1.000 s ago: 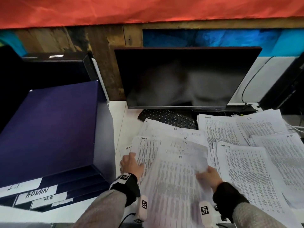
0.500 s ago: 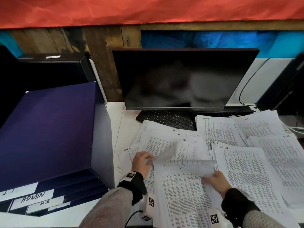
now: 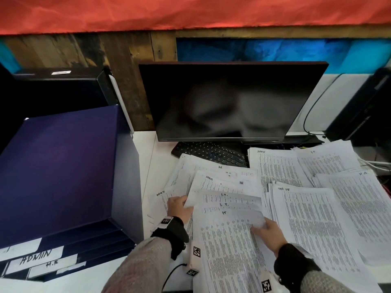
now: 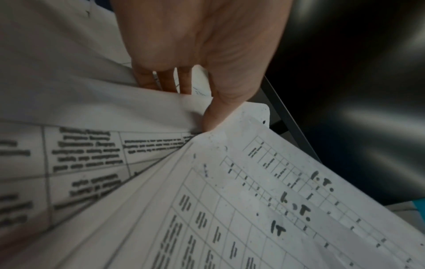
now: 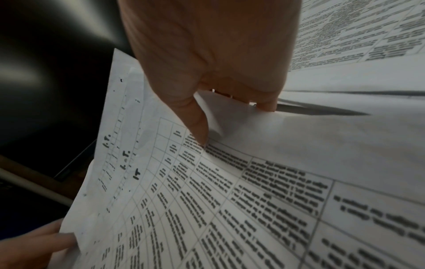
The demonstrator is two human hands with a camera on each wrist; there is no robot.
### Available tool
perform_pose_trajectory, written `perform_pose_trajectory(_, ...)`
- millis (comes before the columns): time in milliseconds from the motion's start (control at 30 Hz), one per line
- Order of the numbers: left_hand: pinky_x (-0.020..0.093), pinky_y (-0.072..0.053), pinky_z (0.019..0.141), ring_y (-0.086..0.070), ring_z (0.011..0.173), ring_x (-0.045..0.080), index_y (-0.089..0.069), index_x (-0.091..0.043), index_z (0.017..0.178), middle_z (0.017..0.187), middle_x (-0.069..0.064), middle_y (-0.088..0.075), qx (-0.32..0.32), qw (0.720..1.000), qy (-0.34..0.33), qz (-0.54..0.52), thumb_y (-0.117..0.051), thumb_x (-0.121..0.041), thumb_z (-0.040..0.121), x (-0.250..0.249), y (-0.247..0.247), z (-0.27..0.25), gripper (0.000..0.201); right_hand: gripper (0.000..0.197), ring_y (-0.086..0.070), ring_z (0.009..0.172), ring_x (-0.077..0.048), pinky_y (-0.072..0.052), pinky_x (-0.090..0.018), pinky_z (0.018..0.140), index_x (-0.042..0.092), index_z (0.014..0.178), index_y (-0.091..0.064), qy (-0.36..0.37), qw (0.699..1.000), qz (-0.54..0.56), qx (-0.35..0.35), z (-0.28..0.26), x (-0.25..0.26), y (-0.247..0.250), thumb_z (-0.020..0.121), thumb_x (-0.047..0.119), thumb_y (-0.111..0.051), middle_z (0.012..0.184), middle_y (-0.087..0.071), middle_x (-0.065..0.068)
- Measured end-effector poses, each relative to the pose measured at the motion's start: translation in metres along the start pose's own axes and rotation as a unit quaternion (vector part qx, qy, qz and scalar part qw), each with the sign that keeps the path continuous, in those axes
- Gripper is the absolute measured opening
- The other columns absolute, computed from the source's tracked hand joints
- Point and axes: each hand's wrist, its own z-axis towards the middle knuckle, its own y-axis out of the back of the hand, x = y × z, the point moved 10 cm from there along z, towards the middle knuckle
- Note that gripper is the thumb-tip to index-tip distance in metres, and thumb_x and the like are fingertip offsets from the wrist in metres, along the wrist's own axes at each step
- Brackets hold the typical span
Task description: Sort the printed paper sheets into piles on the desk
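Note:
My hands hold a fanned bundle of printed sheets [image 3: 228, 240] headed "I.T." just above the desk. My left hand [image 3: 184, 205] pinches its left edge; in the left wrist view the thumb [image 4: 214, 112] lies on top and the fingers [image 4: 161, 80] go underneath. My right hand [image 3: 261, 226] pinches the bundle's right edge, thumb [image 5: 197, 125] on the printed face. Under the bundle lies a loose heap [image 3: 211, 168] with an "ADMIN" sheet [image 3: 222, 182] on top. To the right lie sorted piles: Admin [image 3: 275, 168], I.T. [image 3: 325, 159], H.R. [image 3: 359, 199] and task list [image 3: 313, 225].
A dark monitor [image 3: 228, 102] stands behind the papers with a black keyboard [image 3: 209, 153] partly under them. A navy tray cabinet [image 3: 63, 170] with labels such as "ADMIN" and "H.R" fills the left. A black computer case [image 3: 364, 106] and cables [image 3: 311, 115] sit at the right.
The bundle was blurred and curled at its top edge; now it lies flatter and fanned, with three I.T. headings showing. Both hands have shifted slightly along its edges.

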Motion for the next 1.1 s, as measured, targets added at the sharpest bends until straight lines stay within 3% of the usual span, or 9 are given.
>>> perform_pose_trajectory(67, 0.027, -0.049, 0.086, -0.059, 0.099, 0.025, -0.067, -0.013, 0.102, 0.105, 0.008, -0.063, 0.007, 1.0, -0.017, -0.02, -0.06, -0.01, 0.079, 0.0, -0.004, -0.003, 0.024, 0.025, -0.064, 0.096, -0.028, -0.05, -0.044, 0.092, 0.021, 0.104, -0.062, -0.002, 1.0, -0.001, -0.003, 0.001, -0.001, -0.001, 0.083, 0.007, -0.066, 0.099, -0.071, -0.009)
perform_pose_trajectory(167, 0.03, -0.04, 0.105, -0.054, 0.113, 0.028, -0.057, -0.02, 0.128, 0.122, 0.01, -0.051, 0.006, 0.999, -0.038, 0.028, -0.055, -0.01, 0.086, -0.002, -0.012, -0.012, 0.044, 0.023, -0.064, 0.096, -0.027, -0.05, -0.045, 0.092, 0.023, 0.102, -0.062, -0.001, 1.0, -0.007, -0.001, 0.001, -0.003, -0.003, 0.083, 0.01, -0.066, 0.098, -0.07, -0.007)
perform_pose_trajectory(267, 0.031, -0.036, 0.104, -0.044, 0.117, 0.023, -0.065, -0.023, 0.115, 0.121, 0.002, -0.05, -0.023, 0.989, -0.098, 0.113, -0.055, -0.008, 0.087, -0.012, -0.015, -0.019, 0.033, 0.026, -0.064, 0.095, -0.027, -0.05, -0.044, 0.091, 0.018, 0.106, -0.063, -0.001, 1.0, -0.01, 0.004, 0.0, -0.002, -0.004, 0.084, 0.006, -0.065, 0.097, -0.07, -0.006)
perform_pose_trajectory(467, 0.044, -0.024, 0.114, -0.02, 0.138, 0.03, -0.06, -0.035, 0.121, 0.154, 0.003, -0.017, -0.025, 0.987, 0.052, 0.151, -0.062, -0.037, 0.085, 0.024, 0.008, -0.013, 0.036, 0.023, -0.063, 0.095, -0.025, -0.049, -0.036, 0.085, 0.018, 0.105, -0.06, 0.011, 1.0, -0.008, 0.023, -0.006, 0.006, -0.01, 0.085, 0.006, -0.063, 0.098, -0.069, -0.005)
perform_pose_trajectory(600, 0.026, -0.028, 0.109, -0.036, 0.128, 0.031, -0.068, -0.022, 0.107, 0.141, 0.008, -0.029, -0.031, 0.997, 0.041, 0.065, -0.07, -0.027, 0.079, 0.023, 0.012, -0.005, 0.028, 0.026, -0.065, 0.094, -0.024, -0.052, -0.041, 0.089, 0.014, 0.11, -0.061, 0.006, 0.999, -0.008, 0.032, -0.005, 0.005, -0.015, 0.085, 0.008, -0.064, 0.1, -0.07, -0.006)
perform_pose_trajectory(667, 0.017, -0.03, 0.1, -0.044, 0.121, 0.027, -0.068, -0.011, 0.103, 0.131, 0.008, -0.038, -0.043, 0.998, -0.012, 0.051, -0.067, -0.016, 0.082, 0.013, 0.012, -0.006, 0.021, 0.026, -0.065, 0.093, -0.024, -0.052, -0.041, 0.089, 0.015, 0.109, -0.06, 0.01, 1.0, -0.01, 0.027, -0.005, 0.006, -0.015, 0.084, 0.008, -0.065, 0.099, -0.07, -0.006)
perform_pose_trajectory(800, 0.025, -0.041, 0.09, -0.049, 0.102, 0.018, -0.067, -0.013, 0.097, 0.106, -0.005, -0.057, -0.084, 0.973, -0.186, 0.11, -0.061, -0.008, 0.087, -0.032, 0.004, -0.031, 0.013, 0.024, -0.066, 0.089, -0.024, -0.053, -0.042, 0.085, 0.016, 0.106, -0.06, 0.008, 1.0, -0.009, 0.014, -0.005, 0.006, -0.013, 0.084, 0.007, -0.064, 0.094, -0.07, -0.003)
perform_pose_trajectory(900, 0.027, -0.046, 0.082, -0.051, 0.093, 0.013, -0.062, -0.015, 0.083, 0.098, -0.008, -0.052, -0.076, 0.962, -0.247, 0.089, -0.06, -0.004, 0.085, -0.04, -0.007, -0.038, 0.011, 0.024, -0.066, 0.089, -0.024, -0.053, -0.043, 0.087, 0.015, 0.106, -0.062, 0.008, 1.0, -0.008, 0.008, -0.004, 0.005, -0.011, 0.083, 0.007, -0.065, 0.093, -0.071, -0.003)
perform_pose_trajectory(1100, 0.034, -0.045, 0.1, -0.043, 0.12, 0.017, -0.046, -0.023, 0.124, 0.13, -0.002, -0.031, -0.093, 0.993, -0.059, -0.03, -0.066, -0.002, 0.078, 0.007, 0.012, -0.016, 0.055, 0.024, -0.067, 0.09, -0.024, -0.053, -0.045, 0.089, 0.013, 0.105, -0.063, -0.002, 1.0, 0.009, 0.022, -0.005, 0.006, -0.015, 0.084, 0.005, -0.064, 0.095, -0.071, -0.004)
